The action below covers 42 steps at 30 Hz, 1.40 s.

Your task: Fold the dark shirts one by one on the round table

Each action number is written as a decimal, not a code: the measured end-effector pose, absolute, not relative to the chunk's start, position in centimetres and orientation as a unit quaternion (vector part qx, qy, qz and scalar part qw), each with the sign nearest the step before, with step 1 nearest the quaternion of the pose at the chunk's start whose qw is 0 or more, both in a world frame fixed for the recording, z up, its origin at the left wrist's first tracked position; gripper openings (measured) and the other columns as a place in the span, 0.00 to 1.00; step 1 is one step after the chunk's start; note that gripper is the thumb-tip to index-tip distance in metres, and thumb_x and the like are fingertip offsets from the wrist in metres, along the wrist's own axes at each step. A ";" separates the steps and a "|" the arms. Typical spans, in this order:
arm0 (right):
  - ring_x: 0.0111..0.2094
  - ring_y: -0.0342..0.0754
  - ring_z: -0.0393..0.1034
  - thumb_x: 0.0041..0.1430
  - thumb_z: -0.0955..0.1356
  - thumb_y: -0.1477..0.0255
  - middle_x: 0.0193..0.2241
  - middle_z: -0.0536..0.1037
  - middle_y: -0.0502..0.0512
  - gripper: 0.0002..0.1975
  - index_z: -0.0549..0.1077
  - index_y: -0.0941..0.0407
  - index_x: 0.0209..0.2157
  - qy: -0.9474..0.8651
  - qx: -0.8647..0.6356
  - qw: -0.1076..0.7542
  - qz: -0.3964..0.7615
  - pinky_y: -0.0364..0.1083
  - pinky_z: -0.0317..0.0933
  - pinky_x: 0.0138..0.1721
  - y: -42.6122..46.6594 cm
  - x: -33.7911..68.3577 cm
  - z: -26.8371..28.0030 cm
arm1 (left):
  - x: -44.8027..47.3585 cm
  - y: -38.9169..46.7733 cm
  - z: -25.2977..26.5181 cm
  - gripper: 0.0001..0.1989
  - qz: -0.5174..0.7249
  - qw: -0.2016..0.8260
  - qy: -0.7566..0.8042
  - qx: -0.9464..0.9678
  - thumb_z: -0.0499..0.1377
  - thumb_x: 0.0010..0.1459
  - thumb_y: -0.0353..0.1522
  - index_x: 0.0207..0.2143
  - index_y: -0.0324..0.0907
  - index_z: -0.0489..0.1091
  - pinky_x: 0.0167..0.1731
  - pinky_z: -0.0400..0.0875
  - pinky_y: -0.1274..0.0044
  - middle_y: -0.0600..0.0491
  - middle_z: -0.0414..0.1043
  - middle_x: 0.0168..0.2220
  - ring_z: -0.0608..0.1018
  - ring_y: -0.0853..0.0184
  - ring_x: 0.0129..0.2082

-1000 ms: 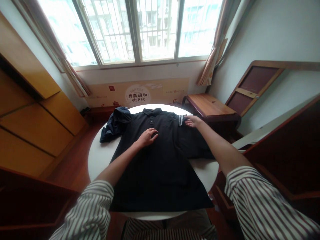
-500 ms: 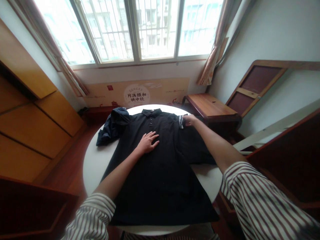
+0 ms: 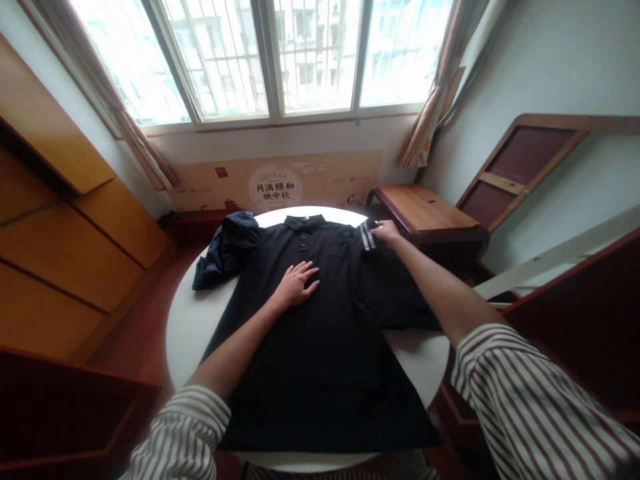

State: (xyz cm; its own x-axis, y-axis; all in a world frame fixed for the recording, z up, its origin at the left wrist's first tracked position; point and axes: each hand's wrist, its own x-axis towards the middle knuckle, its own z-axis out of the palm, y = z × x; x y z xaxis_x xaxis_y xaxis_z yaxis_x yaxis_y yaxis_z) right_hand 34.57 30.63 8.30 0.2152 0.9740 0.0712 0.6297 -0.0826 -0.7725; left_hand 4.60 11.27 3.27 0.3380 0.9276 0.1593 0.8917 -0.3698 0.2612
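A black polo shirt point(image 3: 310, 360) lies spread front up on a round white table point(image 3: 187, 333), its buttoned collar at the far side and its hem over the near edge. My left hand point(image 3: 298, 284) rests flat on the chest, fingers spread. At the far right my right hand point(image 3: 387, 232) pinches the edge of the shirt's sleeve, which carries two pale stripes. More black cloth lies beneath my right forearm; whether it is part of the same shirt I cannot tell. Bunched dark blue cloth point(image 3: 213, 260) sits at the table's left, touching the shirt's other shoulder.
A wooden side table point(image 3: 430, 207) stands behind the round table on the right. Dark wooden furniture flanks both near corners, and yellow cabinets point(image 3: 90, 247) line the left wall. Beyond the table are a printed board point(image 3: 275, 183) and a barred window with curtains.
My right hand has pulled the striped sleeve slightly outward to the right and away from me, so the sleeve lies more spread. My left hand stays on the chest.
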 end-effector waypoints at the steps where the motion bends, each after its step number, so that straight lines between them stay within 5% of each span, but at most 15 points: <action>1: 0.47 0.53 0.73 0.49 0.72 0.79 0.45 0.78 0.65 0.22 0.75 0.63 0.48 -0.579 -0.696 0.356 0.233 0.48 0.66 0.50 30.7 34.9 8.6 | 4.6 11.3 3.3 0.27 0.141 0.063 0.558 0.815 0.48 0.67 0.47 0.63 0.48 0.62 0.66 0.49 0.59 0.51 0.55 0.68 0.57 0.59 0.68; 12: 0.47 0.51 0.74 0.54 0.68 0.76 0.47 0.79 0.62 0.21 0.75 0.61 0.51 -0.602 -0.706 0.334 0.167 0.43 0.65 0.48 30.2 36.6 9.4 | 4.8 11.2 3.5 0.26 0.140 0.064 0.559 0.815 0.49 0.67 0.46 0.63 0.48 0.63 0.66 0.49 0.59 0.50 0.55 0.68 0.57 0.59 0.68; 20: 0.47 0.58 0.74 0.53 0.70 0.74 0.43 0.79 0.68 0.14 0.78 0.63 0.42 -0.677 -0.683 0.258 0.093 0.47 0.64 0.48 24.3 36.4 8.8 | 4.7 11.2 3.3 0.26 0.143 0.061 0.558 0.815 0.49 0.67 0.47 0.63 0.48 0.63 0.66 0.49 0.59 0.50 0.56 0.68 0.56 0.59 0.68; 22: 0.42 0.55 0.76 0.57 0.68 0.70 0.38 0.81 0.64 0.10 0.79 0.61 0.36 -0.730 -0.638 0.231 0.084 0.46 0.65 0.44 21.5 35.7 8.9 | 4.7 11.2 3.3 0.26 0.140 0.063 0.559 0.815 0.49 0.67 0.47 0.63 0.49 0.63 0.66 0.49 0.59 0.51 0.56 0.68 0.56 0.59 0.68; 27: 0.23 0.47 0.73 0.61 0.67 0.57 0.22 0.78 0.58 0.23 0.76 0.60 0.23 -0.745 -0.598 0.159 0.251 0.42 0.65 0.29 17.1 33.1 9.3 | 4.8 11.2 3.5 0.26 0.139 0.063 0.559 0.815 0.49 0.67 0.46 0.63 0.48 0.63 0.66 0.48 0.59 0.50 0.55 0.68 0.56 0.59 0.68; 34: 0.26 0.43 0.72 0.61 0.69 0.67 0.27 0.79 0.54 0.10 0.78 0.60 0.32 -0.722 -0.631 0.185 0.216 0.38 0.62 0.28 17.7 31.5 8.9 | 4.7 11.3 3.4 0.26 0.143 0.065 0.560 0.813 0.49 0.67 0.46 0.63 0.49 0.63 0.66 0.48 0.60 0.51 0.55 0.68 0.56 0.59 0.69; 42: 0.24 0.43 0.72 0.64 0.65 0.69 0.29 0.79 0.56 0.11 0.77 0.61 0.37 -0.702 -0.653 0.189 0.212 0.40 0.62 0.29 16.8 33.2 8.9 | 4.7 11.3 3.4 0.26 0.139 0.061 0.560 0.814 0.49 0.67 0.46 0.63 0.49 0.63 0.66 0.49 0.60 0.51 0.55 0.68 0.56 0.60 0.68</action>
State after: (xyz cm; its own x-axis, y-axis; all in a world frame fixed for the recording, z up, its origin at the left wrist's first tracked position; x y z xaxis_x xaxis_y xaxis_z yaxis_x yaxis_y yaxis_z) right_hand 33.19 16.75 8.93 -0.0767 0.9970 -0.0118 0.8363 0.0579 -0.5452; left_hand 4.71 11.30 3.35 0.3336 0.9296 0.1568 0.8956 -0.3645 0.2551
